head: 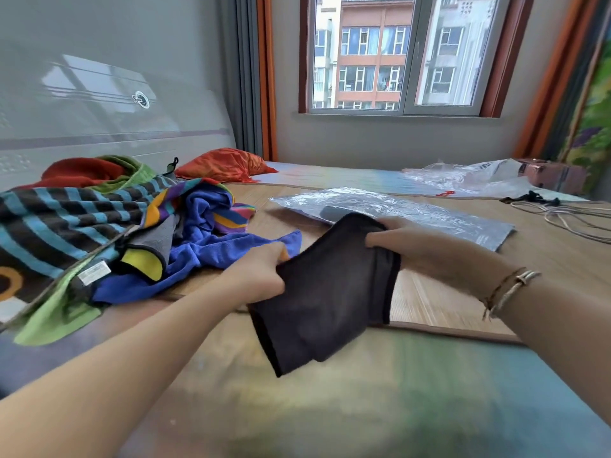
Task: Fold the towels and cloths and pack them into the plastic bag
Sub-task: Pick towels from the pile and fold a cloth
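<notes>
A folded dark grey cloth (330,292) hangs above the bed's middle, held between both hands. My left hand (261,276) grips its left edge, and my right hand (406,246) grips its upper right edge. Just behind it a flat clear plastic bag (413,209) lies on the bamboo mat (439,292), with something grey inside. To the left lies a heap of unfolded towels: a blue cloth (211,252), a blue and black striped towel (66,223), a green one (56,315) and a red one (82,171).
An orange pillow (224,166) sits at the bed's head. More crumpled clear plastic (463,176) lies at the far right, beside a pinkish box (552,175). Cables (568,216) trail across the mat's right side. A headboard stands on the left, a window ahead.
</notes>
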{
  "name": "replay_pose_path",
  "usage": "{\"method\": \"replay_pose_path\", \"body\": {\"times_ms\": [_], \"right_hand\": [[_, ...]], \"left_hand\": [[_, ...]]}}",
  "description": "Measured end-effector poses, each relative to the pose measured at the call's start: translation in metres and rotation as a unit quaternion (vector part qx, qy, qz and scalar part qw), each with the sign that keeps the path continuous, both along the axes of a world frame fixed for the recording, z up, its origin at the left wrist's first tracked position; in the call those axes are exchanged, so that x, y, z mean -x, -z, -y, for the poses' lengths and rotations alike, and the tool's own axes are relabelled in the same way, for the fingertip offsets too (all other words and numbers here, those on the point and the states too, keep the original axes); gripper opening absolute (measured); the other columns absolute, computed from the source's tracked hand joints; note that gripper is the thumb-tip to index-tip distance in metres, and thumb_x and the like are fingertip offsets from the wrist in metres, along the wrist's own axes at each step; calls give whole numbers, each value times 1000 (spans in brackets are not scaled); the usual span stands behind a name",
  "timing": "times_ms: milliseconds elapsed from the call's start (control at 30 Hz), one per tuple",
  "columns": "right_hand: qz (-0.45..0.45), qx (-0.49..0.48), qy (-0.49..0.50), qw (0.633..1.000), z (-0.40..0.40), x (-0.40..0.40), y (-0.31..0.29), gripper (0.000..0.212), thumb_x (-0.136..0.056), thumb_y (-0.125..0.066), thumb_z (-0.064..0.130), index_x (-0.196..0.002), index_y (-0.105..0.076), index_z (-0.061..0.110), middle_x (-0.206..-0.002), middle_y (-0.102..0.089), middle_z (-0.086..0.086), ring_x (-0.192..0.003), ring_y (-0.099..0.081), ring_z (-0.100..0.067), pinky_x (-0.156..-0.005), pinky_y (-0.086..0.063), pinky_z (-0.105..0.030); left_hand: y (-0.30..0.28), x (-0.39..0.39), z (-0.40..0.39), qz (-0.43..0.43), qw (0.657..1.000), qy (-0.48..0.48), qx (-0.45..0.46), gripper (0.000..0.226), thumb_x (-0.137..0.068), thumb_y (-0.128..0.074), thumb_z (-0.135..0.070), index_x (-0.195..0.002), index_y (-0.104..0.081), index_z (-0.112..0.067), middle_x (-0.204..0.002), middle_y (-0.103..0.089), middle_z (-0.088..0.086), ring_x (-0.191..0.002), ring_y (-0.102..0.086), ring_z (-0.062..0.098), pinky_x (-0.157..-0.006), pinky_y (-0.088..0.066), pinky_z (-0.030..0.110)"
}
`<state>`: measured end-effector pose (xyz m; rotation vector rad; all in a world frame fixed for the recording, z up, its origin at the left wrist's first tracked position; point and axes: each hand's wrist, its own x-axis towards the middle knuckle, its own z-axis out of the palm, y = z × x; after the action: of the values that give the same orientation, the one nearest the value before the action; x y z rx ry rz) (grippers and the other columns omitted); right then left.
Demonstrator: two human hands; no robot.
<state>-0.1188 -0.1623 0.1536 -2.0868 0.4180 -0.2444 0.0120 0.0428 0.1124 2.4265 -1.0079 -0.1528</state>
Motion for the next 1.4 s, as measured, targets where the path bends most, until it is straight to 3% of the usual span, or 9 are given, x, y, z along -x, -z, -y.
{"method": "replay_pose_path", "body": {"times_ms": [133,233,333,433,667,867,967,1200,1400], "right_hand": [[-153,303,38,940,30,-8,13,16,-99,-44,29,-103,-52,16,-72,-62,-7,-43,-58,-17,-40,-46,-23],[-214,278,51,935,37,-23,13,26,-104,-34,27,-98,-49,6,-52,-63,-7,-30,-52,-14,-33,-40,-18],[-73,39,146,986,40,-47,-10,21,-102,-36,11,-93,-51,0,-63,-60,-17,-39,-60,-22,-33,-50,-28],[160,-122,158,967,43,-66,-57,21,-96,-39,0,-92,-58,7,-73,-58,-11,-59,-57,-22,-45,-56,-31],[399,2,146,905,46,-53,-118,19,-94,-41,5,-81,-47,18,-91,-53,-14,-85,-51,-25,-82,-52,-53],[297,131,107,940,36,-10,-55,9,-92,-59,7,-86,-56,12,-73,-50,0,-71,-46,-12,-73,-43,-24],[205,168,49,963,26,15,-17,9,-88,-65,6,-82,-59,6,-69,-50,1,-62,-42,-7,-59,-33,-16],[-112,8,-83,990,27,47,36,8,-86,-72,19,-90,-66,14,-80,-64,-2,-74,-62,-14,-68,-53,-32],[-216,-26,-75,973,33,25,50,12,-91,-66,21,-93,-63,9,-76,-66,-5,-63,-63,-18,-54,-52,-28]], "left_hand": [[12,-43,-23,8,995,-46,-91,20,-91,-50,-10,-73,-53,-18,-68,-61,5,-67,-63,25,-55,-46,27],[-1,-47,-12,-154,984,-89,-16,19,-104,-34,-19,-103,-49,-9,-55,-64,14,-38,-60,17,-36,-41,16],[-34,-54,10,-302,932,-94,175,16,-107,-26,-21,-118,-36,-18,-51,-65,15,-39,-63,19,-37,-49,20],[-80,-75,29,-232,890,-52,388,21,-105,-33,-21,-112,-53,-19,-61,-69,1,-54,-65,12,-57,-50,27],[-149,-68,19,40,854,16,518,18,-97,-51,-18,-96,-67,-26,-84,-63,-15,-75,-53,-7,-72,-41,13],[-73,-66,-32,107,932,-23,345,21,-88,-60,-38,-77,-69,-23,-71,-62,-11,-69,-53,2,-70,-41,31],[-23,-59,-55,154,951,-33,267,24,-89,-67,-29,-99,-74,-9,-106,-59,6,-98,-54,15,-87,-38,20],[43,-38,-84,-120,979,63,153,59,-86,-55,-50,-97,-60,7,-79,-56,10,-74,-51,17,-66,-39,36],[60,-43,-64,-187,980,26,56,27,-97,-54,-26,-97,-66,-2,-77,-58,4,-70,-56,13,-52,-48,22]]}}
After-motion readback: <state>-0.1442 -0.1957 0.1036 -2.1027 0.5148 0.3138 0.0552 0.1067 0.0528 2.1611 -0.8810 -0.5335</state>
